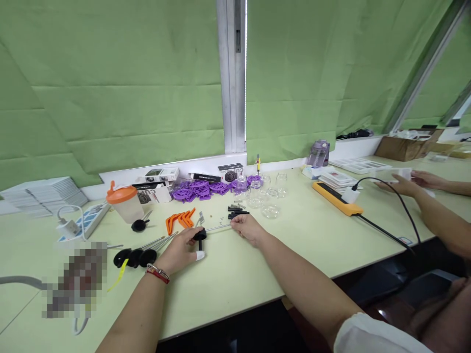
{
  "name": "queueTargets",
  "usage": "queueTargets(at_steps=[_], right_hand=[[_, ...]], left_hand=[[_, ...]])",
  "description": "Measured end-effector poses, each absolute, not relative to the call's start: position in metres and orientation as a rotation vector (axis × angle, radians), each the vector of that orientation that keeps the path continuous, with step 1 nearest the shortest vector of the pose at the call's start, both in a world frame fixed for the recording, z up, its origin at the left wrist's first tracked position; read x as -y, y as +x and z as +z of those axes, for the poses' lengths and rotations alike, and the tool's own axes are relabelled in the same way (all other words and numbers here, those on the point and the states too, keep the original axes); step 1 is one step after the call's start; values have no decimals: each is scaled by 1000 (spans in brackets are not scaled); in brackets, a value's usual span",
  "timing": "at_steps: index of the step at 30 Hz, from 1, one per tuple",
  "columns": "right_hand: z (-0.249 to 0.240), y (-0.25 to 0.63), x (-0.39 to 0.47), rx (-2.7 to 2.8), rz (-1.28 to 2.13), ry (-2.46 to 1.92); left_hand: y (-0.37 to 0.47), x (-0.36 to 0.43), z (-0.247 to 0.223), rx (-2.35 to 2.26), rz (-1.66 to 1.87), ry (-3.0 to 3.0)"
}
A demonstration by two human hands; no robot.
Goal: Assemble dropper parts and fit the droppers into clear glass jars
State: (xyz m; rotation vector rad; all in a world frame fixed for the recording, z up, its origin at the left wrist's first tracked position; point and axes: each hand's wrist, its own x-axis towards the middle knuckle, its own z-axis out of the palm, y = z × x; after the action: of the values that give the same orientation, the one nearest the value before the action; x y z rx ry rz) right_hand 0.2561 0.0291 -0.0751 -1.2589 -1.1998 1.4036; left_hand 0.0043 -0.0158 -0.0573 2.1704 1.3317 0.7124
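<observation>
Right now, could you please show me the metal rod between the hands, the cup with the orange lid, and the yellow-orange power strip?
Metal rod [218, 227]: head view, middle of its shaft.
Orange-lidded cup [127, 209]: head view, its translucent body.
Yellow-orange power strip [336, 200]: head view, casing near its middle.

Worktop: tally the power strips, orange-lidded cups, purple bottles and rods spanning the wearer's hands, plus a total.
Power strips: 2 (yellow strip, white strip)
Orange-lidded cup: 1
Purple bottle: 1
Rod from left hand to right hand: 1
Total: 5
</observation>
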Motion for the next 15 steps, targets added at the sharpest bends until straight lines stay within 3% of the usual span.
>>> queueTargets(at_steps=[15], right_hand=[[-76, 254, -27, 1239, 1368, -1278]], left_hand=[[4, 16, -58, -1323, 750, 2161]])
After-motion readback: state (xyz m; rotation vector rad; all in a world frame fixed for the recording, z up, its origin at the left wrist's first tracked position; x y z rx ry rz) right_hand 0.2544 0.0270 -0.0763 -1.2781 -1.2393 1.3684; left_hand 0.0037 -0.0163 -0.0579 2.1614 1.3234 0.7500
